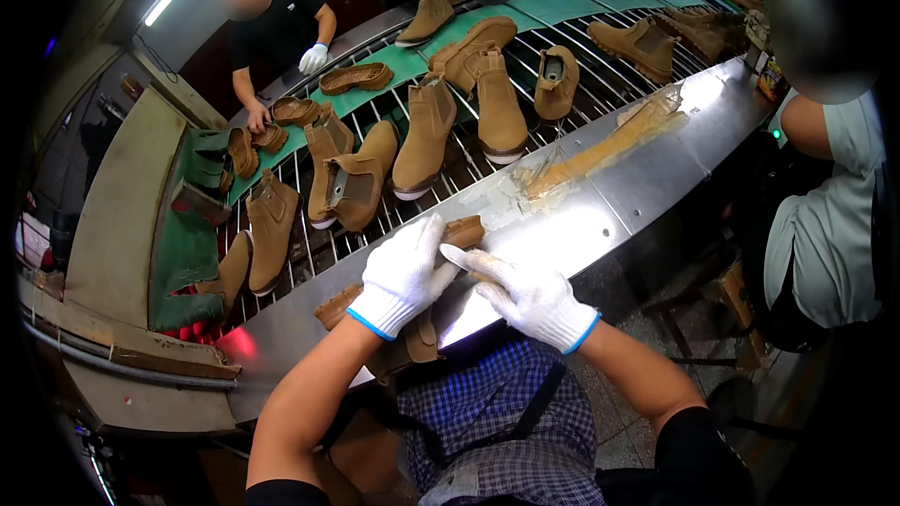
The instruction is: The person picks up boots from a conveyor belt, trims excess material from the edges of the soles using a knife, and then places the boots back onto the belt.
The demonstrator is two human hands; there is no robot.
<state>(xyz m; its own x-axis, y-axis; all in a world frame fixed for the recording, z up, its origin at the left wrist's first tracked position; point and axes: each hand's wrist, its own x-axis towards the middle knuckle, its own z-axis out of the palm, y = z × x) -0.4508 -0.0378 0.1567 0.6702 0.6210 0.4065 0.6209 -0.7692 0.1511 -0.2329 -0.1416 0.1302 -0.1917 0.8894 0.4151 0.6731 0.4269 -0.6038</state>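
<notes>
A tan ankle boot (424,345) with a brown sole lies tilted at the near edge of the metal ledge, in front of me. My left hand (403,267), in a white knitted glove with a blue cuff, is closed over its middle and hides much of it. My right hand (530,295), gloved alike, is closed at the toe end, fingers pressed together against the boot near my left thumb. The fingertips look stained. Whether they also pinch something small is hidden. Just beyond my hands stands a boot leaning on another (361,192).
Several tan boots (425,136) stand on a curved conveyor of metal bars (375,117). Loose brown soles (356,79) lie on its green strip. Yellowed tape (605,150) covers part of the metal ledge (647,197). Co-workers work across the conveyor; another person (825,225) sits at right.
</notes>
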